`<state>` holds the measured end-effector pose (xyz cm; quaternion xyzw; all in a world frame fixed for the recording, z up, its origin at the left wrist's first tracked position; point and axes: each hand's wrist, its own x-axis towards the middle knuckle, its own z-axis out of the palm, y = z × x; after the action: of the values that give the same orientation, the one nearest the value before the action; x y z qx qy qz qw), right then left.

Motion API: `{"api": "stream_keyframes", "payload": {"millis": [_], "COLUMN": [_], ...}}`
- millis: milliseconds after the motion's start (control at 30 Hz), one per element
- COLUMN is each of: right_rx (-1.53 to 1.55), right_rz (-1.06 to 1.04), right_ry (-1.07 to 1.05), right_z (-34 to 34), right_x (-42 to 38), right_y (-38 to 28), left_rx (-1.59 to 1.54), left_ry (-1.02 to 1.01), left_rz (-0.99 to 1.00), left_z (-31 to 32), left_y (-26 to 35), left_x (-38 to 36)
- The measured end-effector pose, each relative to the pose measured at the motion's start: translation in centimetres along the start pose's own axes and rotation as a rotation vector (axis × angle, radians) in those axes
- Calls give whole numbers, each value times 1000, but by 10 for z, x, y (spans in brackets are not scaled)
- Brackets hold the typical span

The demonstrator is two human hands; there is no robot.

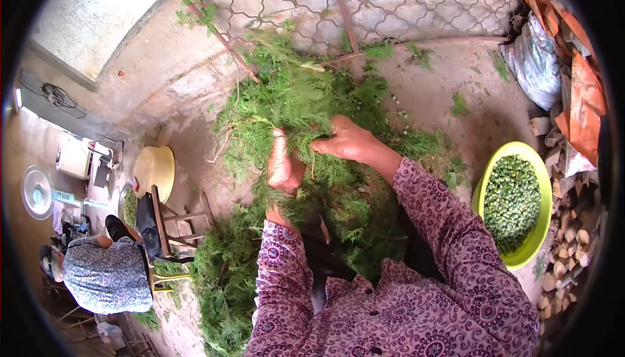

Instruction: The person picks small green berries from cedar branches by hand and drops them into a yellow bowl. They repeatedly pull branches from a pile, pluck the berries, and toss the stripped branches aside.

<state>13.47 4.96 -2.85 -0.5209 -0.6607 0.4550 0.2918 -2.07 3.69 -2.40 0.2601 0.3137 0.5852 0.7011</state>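
Note:
A feathery evergreen branch (303,100) rises in front of me, its upper part smeared by motion. My left hand (284,165) is closed round its lower part, thumb up. To the right of it my right hand (355,142) reaches into the same foliage, fingers bent and pressed together; their tips are partly covered, so what they pinch does not show. More cut evergreen branches (228,266) lie heaped at my left, over my lap and beyond my hands. At my right stands a yellow-green basin (480,194) holding many small green cones (512,194).
A wire lattice (403,5) runs along the wall ahead. Firewood (565,253) and a white sack (534,64) with orange sheeting (579,109) are at the right. On the left are a wooden chair (185,220), a tan tub (155,171), a fan (37,192) and another seated person (107,272).

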Motion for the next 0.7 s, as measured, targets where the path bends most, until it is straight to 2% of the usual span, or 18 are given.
{"api": "stream_keyframes", "payload": {"millis": [67,100,133,200,233,267,333,367,400,433,467,567,667,700], "right_rx": [141,103,104,146,204,204,261,261,404,548,550,943,1048,1073], "right_rz": [-285,-161,-154,-305,-173,-173,-200,-201,-102,0,0,-41,-80,-79], "right_ry": [103,25,29,-15,-112,-110,-34,-36,-43,-49,-50,68,142,67], "right_z": [-9,-21,-19,-14,-17,-15,-10,-15,-23,-27,-28,-37,-45,-48], "right_x": [-5,-16,-13,-2,-3,-1,4,-2,-10,-16,-16,-19,-25,-30], "right_y": [-12,-24,-16,2,-1,1,8,-3,-15,-22,-20,-20,-24,-27], "left_rx": [375,370,369,243,208,209,278,282,281,358,434,256,149,73], "left_ry": [-65,-92,-95,-137,-186,-187,-40,-80,-78,29,137,82,151,177], "left_rz": [-86,-154,-162,-119,-181,-182,-98,-122,-120,-131,-143,-112,-80,-37], "left_z": [-6,-8,-4,5,3,2,5,3,5,17,24,4,-8,-12], "left_y": [-5,-2,-5,-7,-3,-4,-6,-4,-3,2,6,2,8,11], "left_x": [-8,-8,-11,-13,-6,-6,-9,-8,-8,-10,-10,5,14,15]}}
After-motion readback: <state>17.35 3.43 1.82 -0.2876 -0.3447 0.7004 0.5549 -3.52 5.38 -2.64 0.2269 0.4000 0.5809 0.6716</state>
